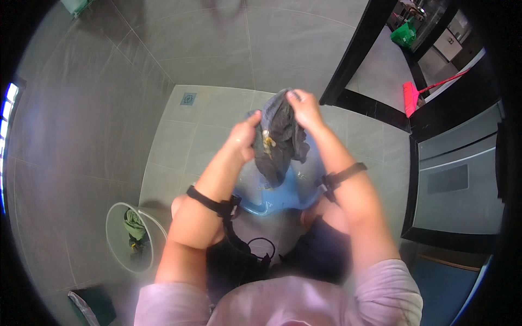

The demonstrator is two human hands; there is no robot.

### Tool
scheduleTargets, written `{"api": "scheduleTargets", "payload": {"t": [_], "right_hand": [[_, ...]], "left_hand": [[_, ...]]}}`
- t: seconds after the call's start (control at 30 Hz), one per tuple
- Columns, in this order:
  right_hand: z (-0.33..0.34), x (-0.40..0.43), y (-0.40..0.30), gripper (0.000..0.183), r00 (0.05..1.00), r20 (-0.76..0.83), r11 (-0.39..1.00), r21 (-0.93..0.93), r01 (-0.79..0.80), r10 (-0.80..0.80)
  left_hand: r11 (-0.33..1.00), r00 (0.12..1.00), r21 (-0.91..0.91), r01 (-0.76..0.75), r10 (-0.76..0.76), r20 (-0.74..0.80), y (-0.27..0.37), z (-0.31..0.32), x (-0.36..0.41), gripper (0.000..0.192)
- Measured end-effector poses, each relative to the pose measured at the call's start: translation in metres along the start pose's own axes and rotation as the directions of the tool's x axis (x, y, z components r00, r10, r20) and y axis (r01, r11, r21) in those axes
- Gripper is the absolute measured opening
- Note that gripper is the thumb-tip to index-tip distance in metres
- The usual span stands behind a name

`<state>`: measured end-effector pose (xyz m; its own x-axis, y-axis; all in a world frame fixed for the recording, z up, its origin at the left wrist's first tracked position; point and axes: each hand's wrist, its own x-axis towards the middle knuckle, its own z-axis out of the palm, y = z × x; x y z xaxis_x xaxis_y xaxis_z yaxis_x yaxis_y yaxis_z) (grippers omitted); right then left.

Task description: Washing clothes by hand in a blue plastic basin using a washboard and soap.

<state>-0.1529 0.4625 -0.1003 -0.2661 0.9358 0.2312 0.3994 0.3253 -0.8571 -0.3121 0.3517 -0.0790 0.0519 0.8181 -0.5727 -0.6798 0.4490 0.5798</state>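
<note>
A dark grey cloth garment (281,122) hangs bunched between my two hands, with a yellow and white printed or stained patch on its front. My left hand (244,138) grips its left edge, thumb uppermost. Higher up, my right hand (304,106) pinches the top right edge. Below the cloth stands a blue plastic basin (281,195) on the tiled floor, between my feet. Whitish, cloudy water or suds seem to fill the basin. The cloth covers much of its far side.
To my left is a white bucket (154,244) holding green and dark cloths (134,225). A floor drain (188,99) lies in the far left corner. A black-framed doorway (355,53) opens at the far right, with a red broom (411,99) beyond it. Black straps circle both forearms.
</note>
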Motion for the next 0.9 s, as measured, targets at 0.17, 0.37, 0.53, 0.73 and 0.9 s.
{"api": "scheduleTargets", "payload": {"t": [0.17,0.37,0.53,0.73,0.9], "right_hand": [[-0.060,0.005,-0.007,0.029,0.972,-0.112,0.922,0.355,-0.154,0.205],[-0.104,0.006,-0.037,0.019,0.991,-0.128,0.926,0.368,0.088,-0.043],[-0.144,-0.002,-0.087,0.015,0.985,-0.116,0.859,0.483,0.170,-0.130],[-0.188,0.006,-0.175,0.016,0.980,-0.003,0.858,0.481,0.178,-0.201],[-0.158,-0.004,-0.212,0.019,0.982,0.090,0.953,0.273,0.133,-0.163]], "left_hand": [[0.904,0.930,0.332,-0.270,0.334,-0.155,0.043,-0.021,-0.034,0.042],[0.151,0.709,0.929,-0.338,0.690,0.146,0.041,-0.033,-0.036,0.034],[0.127,0.693,0.932,-0.341,0.703,0.158,0.054,-0.018,-0.060,0.035],[-0.269,0.244,0.898,-0.347,0.899,0.363,0.026,-0.015,-0.064,0.059],[0.380,0.975,0.902,0.202,0.012,-0.223,-0.048,-0.035,-0.014,0.082]]}}
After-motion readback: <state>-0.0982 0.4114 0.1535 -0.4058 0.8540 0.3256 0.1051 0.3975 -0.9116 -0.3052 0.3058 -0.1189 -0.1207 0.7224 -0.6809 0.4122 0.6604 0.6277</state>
